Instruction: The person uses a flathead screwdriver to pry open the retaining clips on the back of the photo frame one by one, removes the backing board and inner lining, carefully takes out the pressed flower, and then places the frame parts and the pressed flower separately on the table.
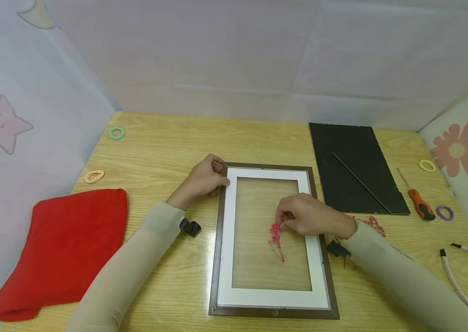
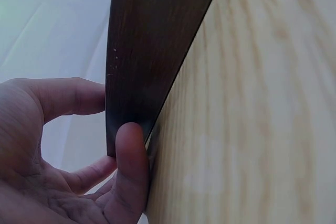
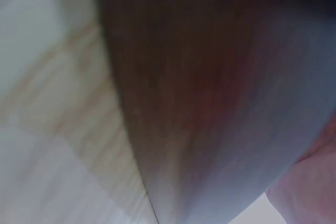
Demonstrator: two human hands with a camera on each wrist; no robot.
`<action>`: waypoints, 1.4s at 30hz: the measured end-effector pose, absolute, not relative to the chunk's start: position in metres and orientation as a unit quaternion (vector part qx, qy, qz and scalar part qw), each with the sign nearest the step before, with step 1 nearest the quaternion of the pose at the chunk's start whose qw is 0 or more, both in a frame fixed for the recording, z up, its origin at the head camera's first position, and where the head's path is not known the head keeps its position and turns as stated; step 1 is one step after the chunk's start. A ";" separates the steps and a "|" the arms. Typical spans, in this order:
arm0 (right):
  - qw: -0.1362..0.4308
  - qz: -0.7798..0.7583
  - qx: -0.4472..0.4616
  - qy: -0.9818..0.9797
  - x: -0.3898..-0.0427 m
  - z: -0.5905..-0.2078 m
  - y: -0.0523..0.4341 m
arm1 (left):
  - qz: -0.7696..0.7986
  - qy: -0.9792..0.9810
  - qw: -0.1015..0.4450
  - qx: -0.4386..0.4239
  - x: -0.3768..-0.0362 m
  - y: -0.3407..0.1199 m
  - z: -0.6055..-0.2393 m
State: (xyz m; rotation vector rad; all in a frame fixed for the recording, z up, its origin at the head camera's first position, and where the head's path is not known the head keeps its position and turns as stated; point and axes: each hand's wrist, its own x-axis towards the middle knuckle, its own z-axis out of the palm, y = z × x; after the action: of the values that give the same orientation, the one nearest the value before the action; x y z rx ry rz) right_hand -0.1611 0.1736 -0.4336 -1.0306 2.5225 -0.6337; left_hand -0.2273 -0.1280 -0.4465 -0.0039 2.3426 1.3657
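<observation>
Fingers (image 1: 284, 216) of the right hand (image 1: 308, 216) are pinched together on a pink dried flower sprig (image 1: 276, 240), laid on the glass inside the white mat. The frame (image 1: 217, 258), flat on the table (image 1: 167, 152), is gripped at its top-left corner by the left hand (image 1: 200, 180); the left wrist view shows the thumb (image 2: 128, 166) pressed on the dark wood edge. The right wrist view is blurred.

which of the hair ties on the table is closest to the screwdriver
The purple hair tie, lying just right of the screwdriver handle. The yellow one sits farther back, and the green and peach ones lie across the table.
</observation>
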 end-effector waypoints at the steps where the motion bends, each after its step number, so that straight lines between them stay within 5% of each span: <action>1: 0.171 -0.223 -0.363 0.889 -0.161 -0.434 0.174 | 0.491 0.844 0.214 -0.002 -0.227 -0.128 -0.446; 42: 0.154 -0.258 -0.336 0.892 -0.163 -0.420 0.186 | 0.493 0.844 0.214 0.000 -0.229 -0.128 -0.449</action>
State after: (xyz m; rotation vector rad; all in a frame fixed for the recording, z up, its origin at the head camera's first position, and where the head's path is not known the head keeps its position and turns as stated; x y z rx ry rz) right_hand -0.1632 0.1858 -0.4199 -0.9636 2.5578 -0.7398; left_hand -0.2290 -0.1281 -0.4492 -0.0006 2.3415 1.3669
